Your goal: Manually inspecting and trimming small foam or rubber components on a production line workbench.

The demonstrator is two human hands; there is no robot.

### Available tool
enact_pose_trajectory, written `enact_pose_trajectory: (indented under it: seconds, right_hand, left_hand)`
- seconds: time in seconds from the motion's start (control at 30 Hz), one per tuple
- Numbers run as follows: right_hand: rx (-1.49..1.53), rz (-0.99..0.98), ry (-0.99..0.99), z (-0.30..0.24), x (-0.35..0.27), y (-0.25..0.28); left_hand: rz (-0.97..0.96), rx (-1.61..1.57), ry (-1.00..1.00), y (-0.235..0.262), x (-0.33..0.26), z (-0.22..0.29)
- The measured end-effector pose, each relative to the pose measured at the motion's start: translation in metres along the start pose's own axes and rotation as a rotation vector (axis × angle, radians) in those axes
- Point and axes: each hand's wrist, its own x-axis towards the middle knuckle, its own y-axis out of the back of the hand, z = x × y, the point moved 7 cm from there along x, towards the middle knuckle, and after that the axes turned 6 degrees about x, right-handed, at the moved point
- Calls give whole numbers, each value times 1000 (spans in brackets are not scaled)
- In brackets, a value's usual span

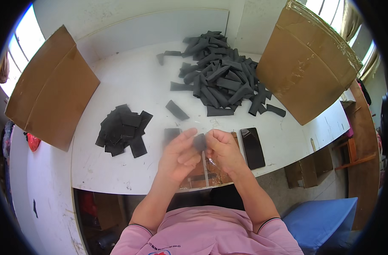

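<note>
Near the table's front edge, both hands meet at a small dark grey fabric piece. My right hand is closed, pinching the piece's right side with thumb and fingers. My left hand has its fingers curled against the left side of it, slightly blurred. Just beyond the left hand lies a flat dark piece, partly covered by the fingers. One loose grey tube-like piece rests farther off. Beneath the hands, a narrow pale strip runs over a brown, shiny patch at the table edge.
A large heap of grey tube-like fabric pieces fills the back right. Flat black pieces are piled at left. Cardboard boxes stand at left and right. Right of my hand lies a black phone.
</note>
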Motion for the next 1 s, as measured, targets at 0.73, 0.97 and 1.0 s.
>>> enact_pose_trajectory:
  seconds: [0.73, 0.97, 1.0]
  right_hand:
    - [-78, -167, -75, 27, 3, 6]
    - [-219, -29, -41, 26, 0, 14]
    - [-255, -29, -48, 25, -1, 14]
  left_hand:
    - [195, 420, -248, 4, -18, -8]
    - [371, 786, -490, 2, -18, 21]
    - [273, 1083, -668, -13, -21, 34]
